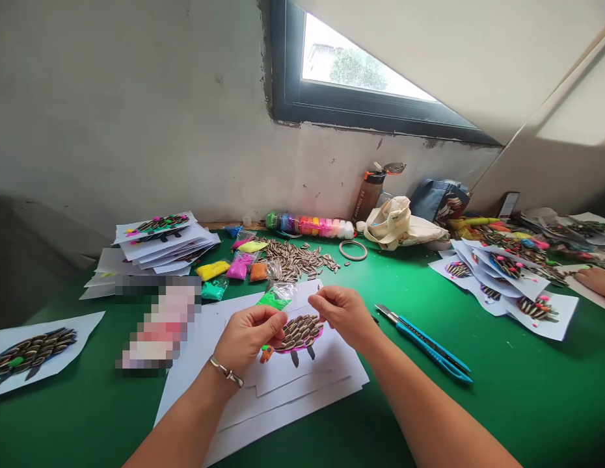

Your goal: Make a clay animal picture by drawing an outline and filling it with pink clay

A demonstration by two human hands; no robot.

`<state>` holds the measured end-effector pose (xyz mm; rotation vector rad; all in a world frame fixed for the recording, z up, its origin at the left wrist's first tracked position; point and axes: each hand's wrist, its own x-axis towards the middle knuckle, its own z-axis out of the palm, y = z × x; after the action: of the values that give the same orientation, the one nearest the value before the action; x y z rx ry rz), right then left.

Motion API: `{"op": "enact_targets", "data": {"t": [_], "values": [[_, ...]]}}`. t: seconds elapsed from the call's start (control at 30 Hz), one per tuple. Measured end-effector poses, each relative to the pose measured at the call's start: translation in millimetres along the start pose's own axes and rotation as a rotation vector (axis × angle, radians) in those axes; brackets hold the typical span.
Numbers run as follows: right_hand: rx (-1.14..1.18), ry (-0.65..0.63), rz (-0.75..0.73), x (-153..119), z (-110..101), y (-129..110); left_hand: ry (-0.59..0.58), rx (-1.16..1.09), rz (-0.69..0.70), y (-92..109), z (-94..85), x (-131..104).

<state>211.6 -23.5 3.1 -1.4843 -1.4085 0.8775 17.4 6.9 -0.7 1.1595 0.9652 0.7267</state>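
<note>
A hedgehog picture (300, 333), built of striped sunflower seeds on pink clay with dark feet and an orange-and-green end, lies on white paper sheets (263, 416). My left hand (248, 341) hovers at the picture's left side, thumb and fingertips pinched together; whatever is between them is hidden. Over its right edge, my right hand (345, 318) also pinches, with a tiny dark tip showing above the fingers, too small to name. Just behind lies a bag of bright green clay (276, 298).
Loose sunflower seeds (295, 259) and clay bags (240, 265) lie behind the paper. A blue utility knife (429, 344) rests at right. Stacked hedgehog pictures stand left (161, 244) and right (507, 279). A bottle (368, 195) stands by the wall. Another person's hand (595, 286) is far right.
</note>
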Motion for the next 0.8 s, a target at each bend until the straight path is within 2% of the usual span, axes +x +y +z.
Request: {"op": "enact_targets", "data": {"t": [0.13,0.27,0.33,0.43,0.53,0.8], "values": [[-0.063,-0.025,-0.040,-3,-3,9,0.041,-0.003,0.023,6,0.8,-2],[-0.030,-0.028,0.008,-7,-3,26,0.099,-0.061,-0.034,9,4.5,-2],[-0.095,-0.019,-0.004,-10,-4,31,0.103,-0.057,-0.052,8,5.9,-2],[-0.252,0.012,-0.083,-12,-7,31,0.071,0.001,-0.047,5,6.5,-1],[-0.294,0.040,-0.118,-14,-10,30,0.039,0.044,-0.032,3,5.9,-1],[-0.317,-0.061,-0.143,-19,-9,31,0.081,0.042,-0.021,3,6.7,0]]}}
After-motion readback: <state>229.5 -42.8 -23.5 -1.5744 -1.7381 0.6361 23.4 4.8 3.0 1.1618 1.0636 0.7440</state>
